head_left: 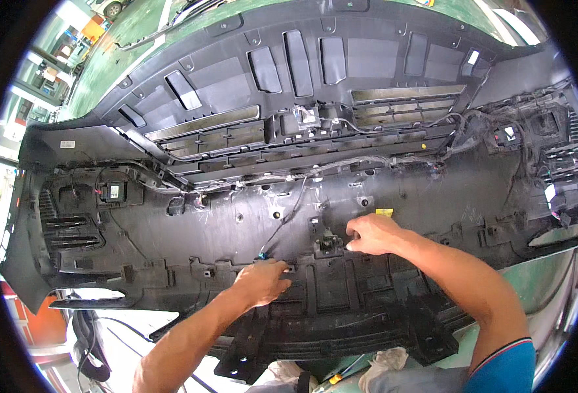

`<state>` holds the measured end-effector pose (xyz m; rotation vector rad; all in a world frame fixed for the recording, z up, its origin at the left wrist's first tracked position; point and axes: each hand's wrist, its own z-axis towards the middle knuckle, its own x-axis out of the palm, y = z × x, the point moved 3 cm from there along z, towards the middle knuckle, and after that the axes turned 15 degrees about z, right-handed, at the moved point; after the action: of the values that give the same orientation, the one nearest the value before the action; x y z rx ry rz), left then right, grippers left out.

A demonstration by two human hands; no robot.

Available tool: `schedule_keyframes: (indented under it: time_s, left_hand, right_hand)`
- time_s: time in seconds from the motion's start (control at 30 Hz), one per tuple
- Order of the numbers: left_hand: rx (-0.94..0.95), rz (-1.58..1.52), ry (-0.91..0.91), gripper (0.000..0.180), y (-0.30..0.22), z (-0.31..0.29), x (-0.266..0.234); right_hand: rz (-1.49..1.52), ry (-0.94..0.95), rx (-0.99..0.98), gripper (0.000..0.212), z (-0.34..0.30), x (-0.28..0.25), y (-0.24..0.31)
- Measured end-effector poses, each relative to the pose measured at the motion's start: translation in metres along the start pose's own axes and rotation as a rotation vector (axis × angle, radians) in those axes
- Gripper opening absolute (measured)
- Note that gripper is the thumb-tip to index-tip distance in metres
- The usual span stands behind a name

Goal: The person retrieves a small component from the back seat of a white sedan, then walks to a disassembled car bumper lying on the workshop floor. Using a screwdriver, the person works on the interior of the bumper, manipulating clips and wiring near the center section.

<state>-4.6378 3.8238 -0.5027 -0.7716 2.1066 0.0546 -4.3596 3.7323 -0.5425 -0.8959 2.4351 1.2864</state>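
Note:
The dark inner side of a large car bumper cover (217, 236) lies before me. Over its near part is my left hand (261, 281), fingers stretched to the right and thumb apart, with nothing visible in it. Just beyond that hand, a thin wire ends in a small blue-green connector (262, 255). My right hand (374, 234) hovers or rests just right of a small black bracketed part (329, 242). Its fingers are bent, with a gap between forefinger and thumb; whether it touches the part, I cannot tell. A yellow label (384, 212) shows behind it.
A wiring harness (341, 165) runs across the cover below the grille slats (403, 108). Black modules sit at the left (113, 192) and right (508, 135). A central module (307, 118) is wired in. Beyond lies a green floor (99, 82); an orange object (43, 321) stands near left.

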Motion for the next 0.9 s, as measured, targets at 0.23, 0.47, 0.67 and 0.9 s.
schedule_keyframes:
  time_s: [0.23,0.47,0.67,0.9]
  left_hand:
    - [-0.047,0.120,0.055,0.042,0.013,-0.046,-0.021]
    - [-0.116,0.130,0.057,0.042,0.040,-0.053,-0.016]
    - [-0.165,0.138,0.055,0.043,0.059,-0.029,-0.007]
    - [-0.177,0.019,0.086,0.041,0.068,-0.016,-0.011]
  right_hand:
    - [-0.347,0.046,-0.283,0.030,-0.091,-0.045,0.063]
    - [0.183,0.351,-0.400,0.032,-0.215,-0.039,0.122]
    - [1.011,0.636,-0.269,0.048,-0.270,-0.005,0.113]
    - [1.228,0.835,-0.272,0.060,-0.301,0.064,0.050]
